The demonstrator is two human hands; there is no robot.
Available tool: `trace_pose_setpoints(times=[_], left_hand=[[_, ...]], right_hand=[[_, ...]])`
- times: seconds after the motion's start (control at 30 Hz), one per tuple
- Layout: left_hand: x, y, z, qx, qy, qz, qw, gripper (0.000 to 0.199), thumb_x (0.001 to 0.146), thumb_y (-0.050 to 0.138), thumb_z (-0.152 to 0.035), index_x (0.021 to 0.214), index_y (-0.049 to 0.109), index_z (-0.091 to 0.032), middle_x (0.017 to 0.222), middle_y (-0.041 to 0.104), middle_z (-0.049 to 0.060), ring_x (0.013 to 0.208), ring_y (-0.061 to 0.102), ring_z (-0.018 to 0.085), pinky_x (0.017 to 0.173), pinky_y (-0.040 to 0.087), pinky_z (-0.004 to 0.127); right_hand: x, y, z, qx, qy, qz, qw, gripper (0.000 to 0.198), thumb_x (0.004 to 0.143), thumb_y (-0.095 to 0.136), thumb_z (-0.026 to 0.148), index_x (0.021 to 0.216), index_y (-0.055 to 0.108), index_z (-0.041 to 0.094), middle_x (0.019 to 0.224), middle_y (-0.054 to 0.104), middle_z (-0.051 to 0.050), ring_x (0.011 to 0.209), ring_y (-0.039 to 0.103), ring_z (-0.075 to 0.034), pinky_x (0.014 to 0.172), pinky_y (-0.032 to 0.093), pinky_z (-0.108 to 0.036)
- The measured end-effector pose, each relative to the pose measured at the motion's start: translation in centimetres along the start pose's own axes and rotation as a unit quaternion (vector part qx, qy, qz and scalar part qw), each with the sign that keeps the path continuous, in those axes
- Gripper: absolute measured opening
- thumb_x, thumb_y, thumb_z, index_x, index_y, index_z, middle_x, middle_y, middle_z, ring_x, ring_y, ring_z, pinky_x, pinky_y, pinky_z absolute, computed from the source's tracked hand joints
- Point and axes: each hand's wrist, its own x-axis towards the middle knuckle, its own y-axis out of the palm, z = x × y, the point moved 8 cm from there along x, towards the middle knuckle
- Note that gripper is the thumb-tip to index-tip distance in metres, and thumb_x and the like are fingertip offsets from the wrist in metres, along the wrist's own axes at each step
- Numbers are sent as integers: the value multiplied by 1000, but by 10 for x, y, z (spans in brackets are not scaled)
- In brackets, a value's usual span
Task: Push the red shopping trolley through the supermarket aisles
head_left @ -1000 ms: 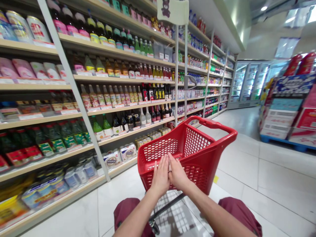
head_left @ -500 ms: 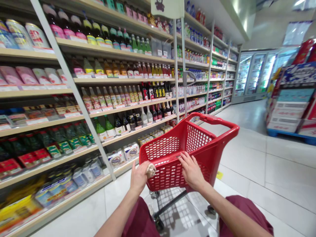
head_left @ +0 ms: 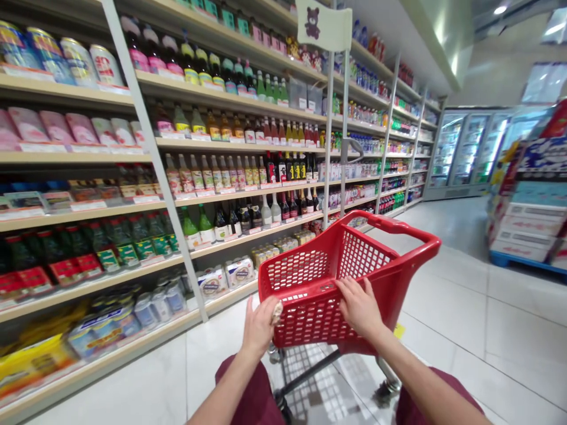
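Note:
A red plastic shopping cart (head_left: 381,248) stands on the tiled aisle floor right in front of me. My left hand (head_left: 259,324) rests at its near left corner and grips a small beige crumpled thing (head_left: 277,311) against the rim. My right hand (head_left: 359,307) lies on the near rim, with its fingers curled over the edge. The basket's inside looks empty from here.
Long shelves (head_left: 212,200) of bottles, cans and packets run along the left. A white upright post (head_left: 150,147) stands close to the cart. Stacked boxed goods on a blue pallet (head_left: 522,260) are at the right. Glass-door fridges (head_left: 460,147) close the far end.
My hands, pressed together at the middle of the near rim, have spread apart to its two corners. The left one now holds a small beige thing. The view shifted slightly.

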Motion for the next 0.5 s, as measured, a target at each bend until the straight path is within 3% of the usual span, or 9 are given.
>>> trace_pose_setpoints(times=[0.07, 0.13, 0.3, 0.37, 0.43, 0.5], left_hand=[[-10, 0, 12, 27, -4, -12, 1000, 45, 75, 34, -6, 115, 47, -23, 119, 56, 6, 110, 50, 19, 101, 18, 54], [-11, 7, 4, 37, -9, -23, 999, 48, 74, 35, -6, 119, 45, -23, 123, 52, 7, 114, 47, 19, 102, 18, 53], [14, 26, -82, 6, 77, -36, 996, 48, 77, 36, -5, 119, 45, -24, 126, 49, 6, 116, 45, 18, 103, 19, 51], [15, 23, -100, 3, 124, -39, 992, 46, 79, 34, -6, 119, 45, -25, 126, 49, 6, 116, 44, 18, 104, 17, 51], [6, 16, -93, 10, 149, -44, 988, 45, 81, 32, -7, 119, 46, -26, 125, 50, 5, 115, 46, 16, 105, 14, 50], [-8, 5, -64, 24, 147, -51, 987, 44, 82, 31, -7, 118, 46, -27, 123, 52, 5, 113, 48, 15, 105, 11, 49]], right_hand=[[6, -6, -11, -22, 8, 1, 1000, 35, 81, 42, 28, 112, 53, 16, 115, 55, -10, 110, 43, -24, 98, 15, -49], [13, -11, -17, -39, 15, 12, 999, 30, 83, 43, 35, 102, 58, 19, 100, 60, -8, 100, 48, -24, 94, 20, -46], [17, -22, -15, -50, -9, 37, 998, 31, 83, 44, 44, 71, 62, 20, 72, 58, -4, 75, 50, -17, 76, 30, -32], [14, -24, -16, -43, -25, 48, 998, 37, 82, 43, 49, 66, 60, 19, 69, 58, -3, 71, 49, -16, 70, 29, -29], [11, -27, -17, -42, -31, 54, 997, 42, 80, 42, 53, 64, 59, 18, 68, 58, -3, 69, 49, -15, 69, 29, -29], [8, -29, -17, -44, -30, 54, 997, 43, 79, 42, 54, 64, 60, 18, 67, 58, -3, 68, 49, -15, 68, 28, -29]])
